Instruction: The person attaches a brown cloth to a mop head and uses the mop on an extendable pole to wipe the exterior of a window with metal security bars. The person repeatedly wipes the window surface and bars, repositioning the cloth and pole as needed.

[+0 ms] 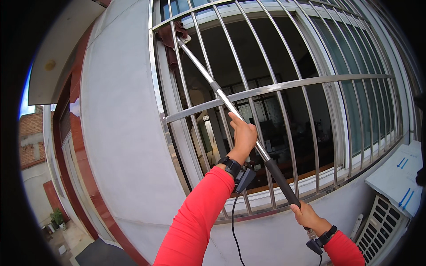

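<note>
My left hand (243, 137) grips the bare metal shaft of a telescopic pole (227, 99) near its middle. Lower down, my right hand (307, 214) is closed around the dark foam grip (282, 181) at the pole's near end. The pole slants up and to the left, in front of the stainless steel window bars (239, 63). At its far end a dark red cloth (171, 35) is draped over a pale head, which is mostly covered. That cloth lies at the upper left corner of the window, partly behind a bar.
Behind the bars, the sliding window (354, 96) shows a dark room. A white wall (119, 99) stands to the left, beside a red-framed doorway (81, 149). An outdoor air conditioner unit (379, 229) with a board (399, 176) on top is at lower right. A black cable (234, 229) hangs from my left wrist.
</note>
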`<state>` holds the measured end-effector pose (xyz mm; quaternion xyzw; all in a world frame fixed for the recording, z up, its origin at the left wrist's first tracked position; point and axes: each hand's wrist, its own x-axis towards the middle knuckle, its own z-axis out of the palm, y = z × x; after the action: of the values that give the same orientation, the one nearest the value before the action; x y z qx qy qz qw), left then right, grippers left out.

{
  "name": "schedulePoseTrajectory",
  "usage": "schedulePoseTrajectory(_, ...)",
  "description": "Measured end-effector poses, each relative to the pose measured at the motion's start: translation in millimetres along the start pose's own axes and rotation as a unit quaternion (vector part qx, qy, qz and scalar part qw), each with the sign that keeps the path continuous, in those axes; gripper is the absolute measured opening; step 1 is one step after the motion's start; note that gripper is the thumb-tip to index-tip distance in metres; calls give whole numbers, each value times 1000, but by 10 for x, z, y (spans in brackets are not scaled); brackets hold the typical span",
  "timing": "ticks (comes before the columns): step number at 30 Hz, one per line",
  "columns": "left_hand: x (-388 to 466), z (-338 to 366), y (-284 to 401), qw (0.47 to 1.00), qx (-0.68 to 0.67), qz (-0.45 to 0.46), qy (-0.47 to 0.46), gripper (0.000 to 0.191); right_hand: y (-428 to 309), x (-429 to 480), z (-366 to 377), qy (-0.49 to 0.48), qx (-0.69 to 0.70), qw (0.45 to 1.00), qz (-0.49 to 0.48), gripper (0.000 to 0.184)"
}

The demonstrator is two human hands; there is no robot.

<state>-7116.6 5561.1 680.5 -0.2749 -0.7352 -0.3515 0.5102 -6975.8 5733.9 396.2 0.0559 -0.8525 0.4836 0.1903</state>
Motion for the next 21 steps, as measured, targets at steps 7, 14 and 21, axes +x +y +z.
schedulePoseTrajectory(7,629,209,114,993,38,-106,-18,87,-219,481,-496,-48,9,999,-17,59)
schedulePoseTrajectory(14,-795,447,74,995,-40,-53,-79,92,615,-340,-484,-68,-46,996,23,61)
schedulePoseTrajectory(21,-585,299,-88,989,-21,-86,-115,91,573,-288,-63,-42,-7,999,-4,60)
